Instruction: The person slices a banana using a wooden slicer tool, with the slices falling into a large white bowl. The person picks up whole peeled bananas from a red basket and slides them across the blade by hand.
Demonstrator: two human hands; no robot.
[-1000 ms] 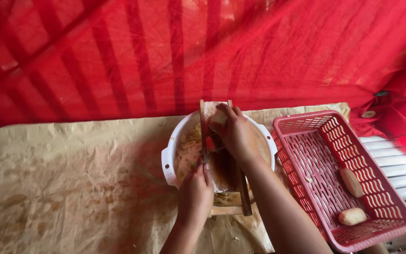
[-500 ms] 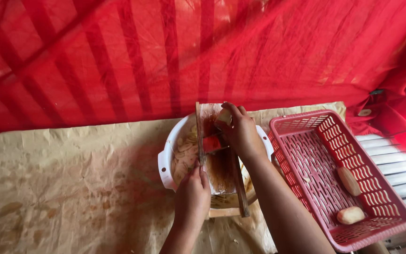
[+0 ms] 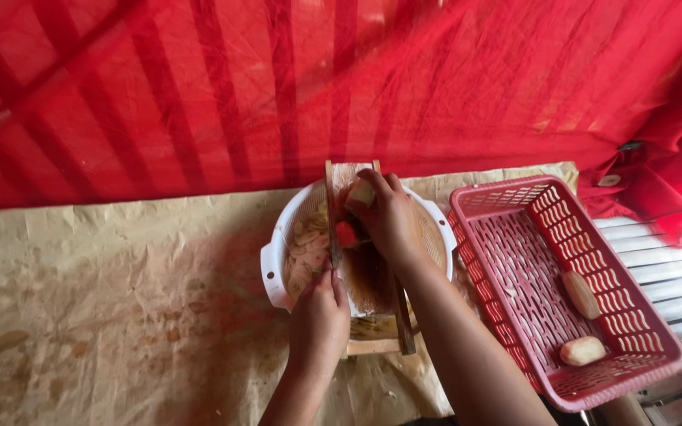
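Observation:
A wooden slicer board (image 3: 372,315) lies across a white perforated bowl (image 3: 274,272) that holds pale thin slices (image 3: 305,252). My right hand (image 3: 388,221) presses a pale peeled tuber piece (image 3: 361,193) against the upper part of the board. My left hand (image 3: 319,319) grips the board's left rail near its lower end. A small red part (image 3: 346,233) shows on the board beside my right hand.
A red plastic basket (image 3: 515,260) stands to the right with two pale peeled tubers (image 3: 582,351) inside. Brown stained paper (image 3: 104,315) covers the table. Red striped cloth (image 3: 278,87) hangs behind. White slats (image 3: 657,252) lie at far right.
My right hand has slid the tuber piece a little up the board. My left hand stays on the board.

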